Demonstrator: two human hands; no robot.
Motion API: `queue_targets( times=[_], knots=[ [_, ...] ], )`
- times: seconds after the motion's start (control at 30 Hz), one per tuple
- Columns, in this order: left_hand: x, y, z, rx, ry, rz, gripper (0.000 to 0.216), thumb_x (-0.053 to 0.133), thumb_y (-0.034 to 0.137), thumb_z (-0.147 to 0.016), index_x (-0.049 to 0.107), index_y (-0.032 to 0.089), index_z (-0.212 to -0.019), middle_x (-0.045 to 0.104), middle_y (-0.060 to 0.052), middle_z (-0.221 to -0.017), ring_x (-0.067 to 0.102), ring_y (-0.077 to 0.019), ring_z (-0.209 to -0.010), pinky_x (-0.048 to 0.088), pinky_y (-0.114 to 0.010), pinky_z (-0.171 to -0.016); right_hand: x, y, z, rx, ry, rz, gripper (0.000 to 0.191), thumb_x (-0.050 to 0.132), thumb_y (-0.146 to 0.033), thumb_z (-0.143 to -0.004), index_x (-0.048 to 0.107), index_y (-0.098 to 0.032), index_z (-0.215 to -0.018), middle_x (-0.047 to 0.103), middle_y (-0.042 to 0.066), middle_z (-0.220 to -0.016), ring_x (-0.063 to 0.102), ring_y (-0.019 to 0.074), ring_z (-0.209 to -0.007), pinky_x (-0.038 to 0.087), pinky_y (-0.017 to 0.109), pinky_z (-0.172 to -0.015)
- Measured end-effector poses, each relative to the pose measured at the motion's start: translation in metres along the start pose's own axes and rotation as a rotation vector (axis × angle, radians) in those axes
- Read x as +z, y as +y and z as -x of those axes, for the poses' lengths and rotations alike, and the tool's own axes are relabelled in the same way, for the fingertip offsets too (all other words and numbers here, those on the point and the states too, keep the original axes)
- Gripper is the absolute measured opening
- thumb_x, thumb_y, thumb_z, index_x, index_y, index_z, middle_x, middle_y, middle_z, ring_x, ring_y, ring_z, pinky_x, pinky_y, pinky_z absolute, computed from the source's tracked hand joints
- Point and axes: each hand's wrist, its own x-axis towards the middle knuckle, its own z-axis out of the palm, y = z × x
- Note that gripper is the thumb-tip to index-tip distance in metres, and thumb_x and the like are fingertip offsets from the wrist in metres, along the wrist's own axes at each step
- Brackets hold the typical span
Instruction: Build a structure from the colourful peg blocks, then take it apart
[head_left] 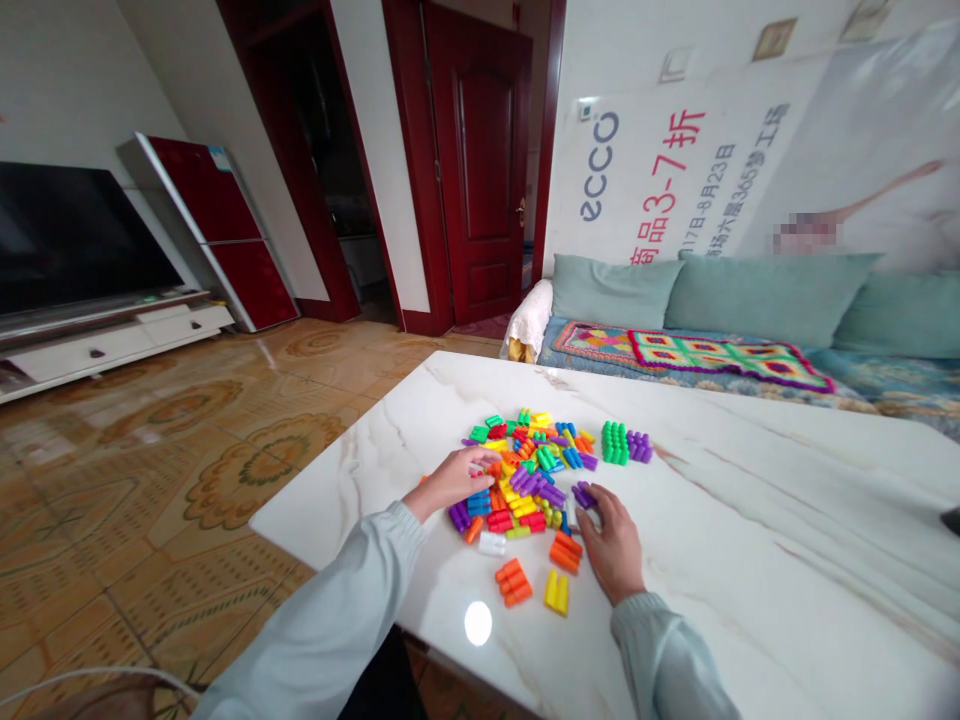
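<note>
A heap of colourful plastic toy blocks (529,480), each made of joined tubes, lies on the white marble-patterned table (720,560). My left hand (454,480) reaches over the heap's left side, thumb and fingers apart, near an orange and a blue block (478,503). At the right edge of the heap, my right hand (613,545) has its fingertips closed on a purple block (583,495). A white block (571,515) sits close to its thumb. Nearer to me lie two orange blocks (513,582) and a yellow block (556,592), apart from the heap.
Behind the heap, a green group of blocks (615,443) and a purple group (640,447) stand side by side. A sofa with green cushions (772,300) runs along the table's far side. Tiled floor (187,480) borders the table's left edge. A dark object (951,520) shows at the right.
</note>
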Motion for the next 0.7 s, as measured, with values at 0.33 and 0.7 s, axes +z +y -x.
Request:
queue_targets(
  times=[0.33, 0.7],
  knots=[
    [-0.013, -0.034, 0.075, 0.089, -0.144, -0.636, 0.054, 0.068, 0.008, -0.069, 0.07, 0.029, -0.119, 0.049, -0.008, -0.145, 0.049, -0.0308, -0.128, 0.039, -0.045, -0.11, 0.001, -0.001, 0.0, -0.002, -0.002, 0.012, 0.038, 0.051, -0.038, -0.09, 0.064, -0.019, -0.12, 0.065, 0.012, -0.123, 0.062, 0.0285, -0.112, 0.051, 0.048, -0.097],
    [0.033, -0.051, 0.078, 0.23, 0.253, -0.787, 0.039, 0.057, 0.016, -0.081, 0.064, 0.025, -0.118, 0.057, -0.011, -0.12, 0.052, -0.0298, -0.109, 0.047, -0.047, -0.098, 0.002, -0.008, 0.003, 0.042, 0.018, -0.011, 0.036, 0.051, -0.031, -0.088, 0.065, -0.02, -0.12, 0.065, 0.011, -0.126, 0.061, 0.0274, -0.115, 0.049, 0.046, -0.1]
  ],
)
